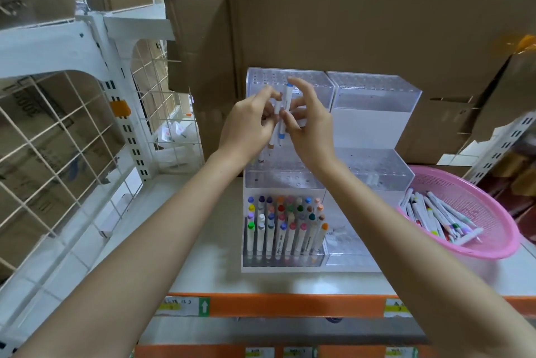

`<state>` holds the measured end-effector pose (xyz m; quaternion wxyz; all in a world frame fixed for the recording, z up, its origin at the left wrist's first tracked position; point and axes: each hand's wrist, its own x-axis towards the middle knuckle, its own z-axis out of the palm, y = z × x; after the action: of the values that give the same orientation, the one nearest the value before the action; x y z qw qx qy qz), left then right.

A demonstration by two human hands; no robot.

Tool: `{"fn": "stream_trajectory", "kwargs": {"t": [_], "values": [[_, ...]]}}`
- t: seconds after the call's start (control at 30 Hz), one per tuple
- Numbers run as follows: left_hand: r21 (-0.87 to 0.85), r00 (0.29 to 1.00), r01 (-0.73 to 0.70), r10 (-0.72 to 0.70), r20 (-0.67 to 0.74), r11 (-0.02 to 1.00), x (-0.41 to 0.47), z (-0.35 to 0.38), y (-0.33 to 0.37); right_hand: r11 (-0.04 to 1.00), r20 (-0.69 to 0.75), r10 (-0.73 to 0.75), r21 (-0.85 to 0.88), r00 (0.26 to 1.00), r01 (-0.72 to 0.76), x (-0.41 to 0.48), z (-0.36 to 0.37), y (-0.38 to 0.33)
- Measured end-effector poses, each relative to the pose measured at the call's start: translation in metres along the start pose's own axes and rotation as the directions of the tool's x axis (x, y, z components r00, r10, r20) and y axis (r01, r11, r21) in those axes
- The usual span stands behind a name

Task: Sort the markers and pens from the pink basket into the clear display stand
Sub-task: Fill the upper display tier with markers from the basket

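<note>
Both hands are raised in front of the upper tier of the clear display stand [374, 96]. My left hand [249, 125] grips a small bunch of white markers [275, 137], whose lower ends stick out below the fingers. My right hand [309, 118] pinches a blue-capped marker [288, 96] held upright among them. The stand's lowest left tier holds several markers with coloured caps [285, 221]. The pink basket [493, 230] sits to the right of the stand with several white markers lying in it.
A large cardboard box [333, 24] stands right behind the stand. A white wire rack [66, 137] is on the left. The shelf has an orange front edge [290, 304] with labels. A slotted metal upright [504, 143] rises behind the basket.
</note>
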<state>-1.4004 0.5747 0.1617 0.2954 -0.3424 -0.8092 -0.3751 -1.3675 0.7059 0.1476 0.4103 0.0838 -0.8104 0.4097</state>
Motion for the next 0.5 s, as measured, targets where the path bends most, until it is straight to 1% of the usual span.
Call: {"fn": "stream_trajectory", "kwargs": {"t": [0.1,0.23,0.4,0.5], "values": [[0.061,1.000,-0.018,0.019,-0.010,0.998,-0.0003,0.0030,-0.0028,1.000,0.003,-0.008,-0.012,1.000,0.008,-0.0002,-0.0012,0.0003],[0.219,0.996,-0.039,0.055,-0.067,0.975,0.0012,0.0029,-0.0068,1.000,0.012,-0.008,-0.018,1.000,0.008,0.0004,-0.0017,-0.0007],[0.177,0.999,-0.011,0.016,-0.027,0.984,0.0028,0.0022,-0.0092,1.000,0.005,-0.011,-0.023,1.000,0.011,0.0013,-0.0020,-0.0016],[0.193,0.999,-0.037,0.037,0.000,0.981,0.0030,-0.0013,-0.0057,0.999,0.010,-0.017,-0.029,1.000,0.018,0.0009,-0.0025,-0.0019]]}}
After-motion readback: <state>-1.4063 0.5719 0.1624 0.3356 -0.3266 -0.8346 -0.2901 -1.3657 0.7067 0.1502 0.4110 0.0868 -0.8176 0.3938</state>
